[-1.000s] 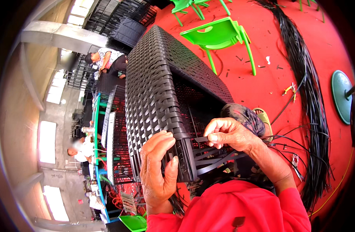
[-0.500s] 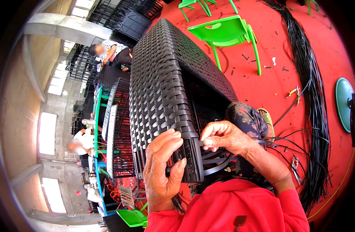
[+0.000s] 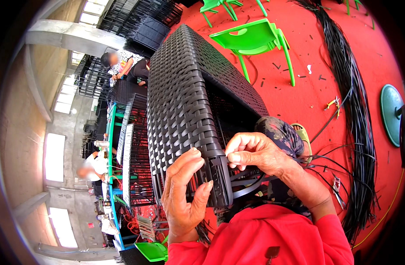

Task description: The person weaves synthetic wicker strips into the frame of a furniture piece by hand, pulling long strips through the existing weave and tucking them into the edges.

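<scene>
A large black woven rattan piece [image 3: 180, 88] stands before me, its weave ending near my hands and bare frame bars showing below. At its near corner is a dark frame post [image 3: 220, 185]. My left hand [image 3: 185, 190] lies along the post's left side, fingers stretched out against the weave and thumb apart. Just right of the post, my right hand [image 3: 257, 154] pinches thumb against fingers on a black plastic strip, mostly hidden by the fingertips. Below that hand, a loose strip [image 3: 249, 191] curves away from the post.
A thick bundle of black strips [image 3: 354, 110] runs along the red floor at right, near yellow-handled pliers [image 3: 332, 104]. A green chair [image 3: 251, 39] stands beyond the woven piece. Two people sit at left, one [image 3: 127, 68] far back, near black frames [image 3: 138, 163].
My right hand has shifted slightly up and left, still pinched. My left hand stays nearly in place. The far person's arm has moved, and the view has shifted a little.
</scene>
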`<state>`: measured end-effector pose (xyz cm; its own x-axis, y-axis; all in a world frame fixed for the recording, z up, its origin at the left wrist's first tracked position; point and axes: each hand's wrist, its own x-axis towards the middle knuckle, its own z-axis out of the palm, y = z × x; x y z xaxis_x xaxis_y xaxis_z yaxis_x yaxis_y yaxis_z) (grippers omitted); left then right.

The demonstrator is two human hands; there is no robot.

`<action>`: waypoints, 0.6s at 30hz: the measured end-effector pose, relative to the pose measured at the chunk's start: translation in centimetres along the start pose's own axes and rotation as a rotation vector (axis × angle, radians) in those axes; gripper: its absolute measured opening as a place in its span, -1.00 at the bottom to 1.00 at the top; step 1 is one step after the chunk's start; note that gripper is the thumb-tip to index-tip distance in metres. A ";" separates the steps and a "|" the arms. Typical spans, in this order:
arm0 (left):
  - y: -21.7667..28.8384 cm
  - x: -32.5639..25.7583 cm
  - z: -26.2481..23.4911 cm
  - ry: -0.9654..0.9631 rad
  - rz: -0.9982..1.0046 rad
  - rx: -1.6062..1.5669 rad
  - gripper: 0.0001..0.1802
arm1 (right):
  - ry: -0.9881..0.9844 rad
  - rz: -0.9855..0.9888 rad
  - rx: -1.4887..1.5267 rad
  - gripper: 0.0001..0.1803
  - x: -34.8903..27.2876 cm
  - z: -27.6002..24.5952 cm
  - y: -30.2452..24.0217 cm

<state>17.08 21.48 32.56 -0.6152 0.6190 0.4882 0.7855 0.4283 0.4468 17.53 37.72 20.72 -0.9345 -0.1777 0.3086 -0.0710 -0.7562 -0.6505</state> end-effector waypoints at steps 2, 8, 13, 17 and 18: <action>-0.1 -0.1 -0.3 -0.007 0.041 0.097 -0.69 | 0.037 0.001 -0.003 -0.81 0.0 0.3 -0.3; 0.7 0.9 -0.6 -0.039 0.107 0.237 -0.69 | 0.025 -0.045 -0.139 -0.85 -0.6 0.5 -1.8; 0.6 2.6 -0.9 -0.121 0.272 0.352 -0.72 | 0.066 -0.125 -0.337 -0.83 -0.7 0.8 -2.7; -0.6 4.0 -1.6 -0.257 0.568 0.463 -0.65 | 0.033 -0.192 -0.462 -0.83 -0.9 0.5 -3.1; -0.6 4.1 -1.7 -0.257 0.605 0.483 -0.66 | 0.040 -0.195 -0.467 -0.82 -1.0 0.5 -3.1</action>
<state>13.95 22.62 35.53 -0.0862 0.9407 0.3280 0.9554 0.1714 -0.2404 18.82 39.96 22.80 -0.9001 -0.0303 0.4347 -0.3856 -0.4094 -0.8269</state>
